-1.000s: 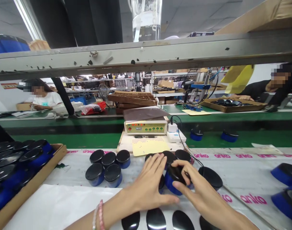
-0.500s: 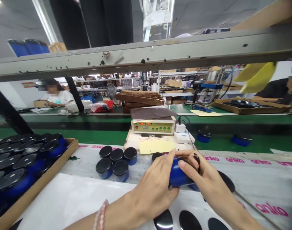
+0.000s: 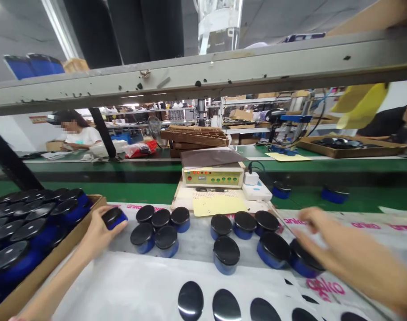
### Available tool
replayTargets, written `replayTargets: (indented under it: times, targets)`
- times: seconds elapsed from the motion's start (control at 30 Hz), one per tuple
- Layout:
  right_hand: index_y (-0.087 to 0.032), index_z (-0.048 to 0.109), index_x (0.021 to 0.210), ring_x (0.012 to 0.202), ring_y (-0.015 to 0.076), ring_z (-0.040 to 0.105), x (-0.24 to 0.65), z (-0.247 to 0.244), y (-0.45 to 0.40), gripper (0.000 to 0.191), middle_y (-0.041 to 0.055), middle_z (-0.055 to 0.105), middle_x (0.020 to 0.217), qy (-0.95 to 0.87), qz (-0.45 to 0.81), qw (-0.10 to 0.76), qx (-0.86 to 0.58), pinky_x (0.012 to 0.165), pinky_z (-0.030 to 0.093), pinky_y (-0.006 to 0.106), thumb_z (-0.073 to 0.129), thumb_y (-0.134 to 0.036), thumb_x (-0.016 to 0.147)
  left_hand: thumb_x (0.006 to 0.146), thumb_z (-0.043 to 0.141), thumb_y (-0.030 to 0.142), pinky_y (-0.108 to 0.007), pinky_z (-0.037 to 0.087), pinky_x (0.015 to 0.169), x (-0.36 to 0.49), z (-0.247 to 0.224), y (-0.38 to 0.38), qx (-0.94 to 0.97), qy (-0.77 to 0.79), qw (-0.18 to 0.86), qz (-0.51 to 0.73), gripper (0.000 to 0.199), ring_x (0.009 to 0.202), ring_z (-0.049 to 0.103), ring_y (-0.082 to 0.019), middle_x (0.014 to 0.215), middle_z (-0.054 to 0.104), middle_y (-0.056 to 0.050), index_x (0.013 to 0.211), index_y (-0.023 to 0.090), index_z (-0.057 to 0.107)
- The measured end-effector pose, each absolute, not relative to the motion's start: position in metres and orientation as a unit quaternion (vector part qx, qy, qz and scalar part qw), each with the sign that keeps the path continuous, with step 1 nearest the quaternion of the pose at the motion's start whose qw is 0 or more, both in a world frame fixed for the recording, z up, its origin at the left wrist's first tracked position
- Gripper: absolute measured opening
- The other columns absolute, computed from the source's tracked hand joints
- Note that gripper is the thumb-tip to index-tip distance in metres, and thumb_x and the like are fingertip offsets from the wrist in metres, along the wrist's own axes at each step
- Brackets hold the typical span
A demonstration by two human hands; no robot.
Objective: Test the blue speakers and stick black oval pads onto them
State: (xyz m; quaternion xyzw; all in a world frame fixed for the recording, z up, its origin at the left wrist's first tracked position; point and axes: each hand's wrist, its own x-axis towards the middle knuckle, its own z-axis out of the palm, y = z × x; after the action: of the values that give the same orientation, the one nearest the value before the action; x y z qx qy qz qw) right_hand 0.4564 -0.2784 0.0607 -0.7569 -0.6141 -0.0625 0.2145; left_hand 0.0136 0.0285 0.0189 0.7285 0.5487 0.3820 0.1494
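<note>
At the left, beside the cardboard box, my left hand (image 3: 97,232) grips a small blue round part with a black top (image 3: 114,216) between thumb and fingers. The part is tilted. My right hand (image 3: 327,234) is at the right, blurred, with thumb and fingers apart and nothing visible between them. Just below its fingers stands a blue round part with a black lid (image 3: 305,261), partly covered by the hand. Several like parts stand in the middle, among them one nearer the front (image 3: 226,255). A further cluster of small ones (image 3: 154,229) stands left of centre.
A cardboard box (image 3: 99,204) packed with blue round parts fills the left. Black discs (image 3: 190,301) lie on a white sheet (image 3: 130,290) in front. Behind are a control unit (image 3: 213,177), a yellow paper (image 3: 219,206) and a green conveyor (image 3: 150,180). A shelf beam (image 3: 203,73) crosses overhead.
Both hands were together around a blue round part at the centre; they have parted. My left hand moved far left and holds a blue part there; my right hand moved right.
</note>
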Motion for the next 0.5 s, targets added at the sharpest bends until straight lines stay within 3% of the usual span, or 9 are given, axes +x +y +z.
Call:
replayTargets:
  times: [0.1, 0.23, 0.3, 0.37, 0.5]
  targets:
    - [-0.022, 0.044, 0.085, 0.066, 0.0271, 0.06, 0.427, 0.037, -0.267, 0.025, 0.0072, 0.061, 0.077, -0.635, -0.076, 0.116, -0.76, 0.055, 0.044, 0.037, 0.05, -0.047, 0.084, 0.07, 0.051, 0.055, -0.051, 0.045, 0.09, 0.014, 0.007, 0.025, 0.761, 0.544, 0.176, 0.306, 0.044, 0.102, 0.056, -0.033, 0.099, 0.056, -0.007, 0.099, 0.023, 0.044]
    - [-0.022, 0.041, 0.075, 0.071, 0.0259, 0.056, 0.407, 0.029, -0.255, 0.02, 0.0063, 0.058, 0.077, -0.641, -0.113, 0.073, -0.755, 0.066, 0.042, 0.041, 0.054, -0.035, 0.082, 0.08, 0.04, 0.054, -0.06, 0.03, 0.099, 0.061, 0.038, -0.013, 0.779, 0.536, 0.01, 0.325, 0.048, 0.122, 0.039, -0.038, 0.127, 0.044, -0.014, 0.114, 0.02, 0.046]
    - [-0.022, 0.04, 0.075, 0.069, 0.0224, 0.055, 0.403, 0.033, -0.255, 0.018, 0.0039, 0.056, 0.076, -0.642, -0.075, 0.091, -0.758, 0.065, 0.042, 0.037, 0.054, -0.031, 0.081, 0.084, 0.041, 0.048, -0.048, 0.037, 0.1, 0.096, 0.053, -0.046, 0.862, 0.389, 0.076, 0.315, 0.037, 0.116, 0.046, -0.03, 0.118, 0.052, -0.011, 0.107, 0.021, 0.051]
    - [-0.022, 0.04, 0.078, 0.069, 0.0214, 0.054, 0.4, 0.039, -0.257, 0.015, 0.003, 0.055, 0.076, -0.637, -0.046, 0.101, -0.763, 0.064, 0.042, 0.035, 0.054, -0.028, 0.08, 0.09, 0.035, 0.04, -0.04, 0.043, 0.096, 0.133, 0.057, -0.081, 0.917, 0.274, 0.199, 0.21, 0.03, 0.112, 0.051, -0.024, 0.121, 0.053, -0.006, 0.111, 0.027, 0.053]
    - [-0.022, 0.041, 0.079, 0.074, 0.0229, 0.054, 0.4, 0.04, -0.26, 0.014, 0.0038, 0.056, 0.08, -0.64, -0.026, 0.101, -0.761, 0.065, 0.041, 0.035, 0.054, -0.027, 0.08, 0.082, 0.053, 0.038, -0.051, 0.046, 0.093, 0.191, 0.043, -0.129, 0.953, 0.181, 0.236, 0.054, 0.059, 0.117, 0.049, -0.035, 0.148, 0.028, -0.001, 0.136, 0.042, 0.031]
